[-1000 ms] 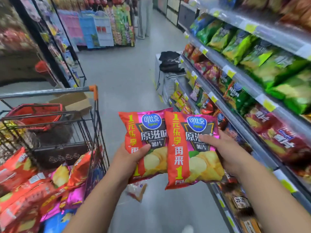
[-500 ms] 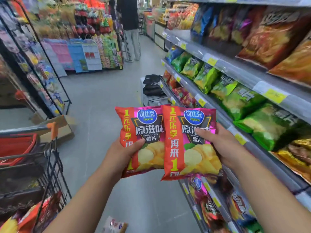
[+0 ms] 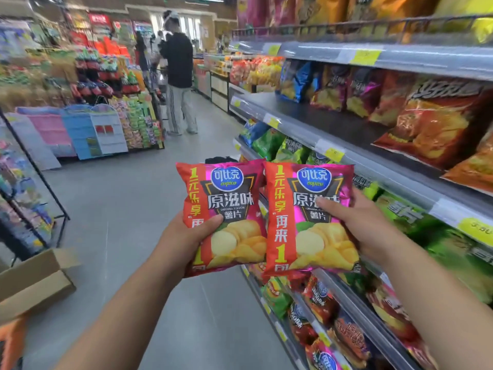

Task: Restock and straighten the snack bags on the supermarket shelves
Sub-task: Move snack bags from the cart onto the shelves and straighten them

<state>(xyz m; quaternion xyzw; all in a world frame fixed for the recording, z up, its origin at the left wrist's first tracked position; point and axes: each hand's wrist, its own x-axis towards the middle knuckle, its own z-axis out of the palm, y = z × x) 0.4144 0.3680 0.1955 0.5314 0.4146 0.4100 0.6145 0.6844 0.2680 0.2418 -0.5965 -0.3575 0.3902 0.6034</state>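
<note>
Two matching red-and-pink chip bags are held up side by side in front of me. My left hand (image 3: 186, 239) grips the left chip bag (image 3: 226, 209) at its lower left edge. My right hand (image 3: 357, 225) holds the right chip bag (image 3: 301, 222) from its right side, thumb across the front. Both bags hang upright in the aisle, just left of the shelves (image 3: 386, 166) on my right. The shelf at bag height has a bare dark stretch (image 3: 320, 118) between snack bags.
Shelves on the right carry orange, purple, green and red snack bags with yellow price tags. A person (image 3: 177, 76) stands farther down the aisle. A cardboard box (image 3: 32, 281) lies at lower left, a black wire rack (image 3: 24, 188) beside it. Grey floor runs between.
My view has tilted up and the cart has dropped out of sight. Both bags have risen with my hands, from the lower shelves to the level of the partly bare upper shelf.
</note>
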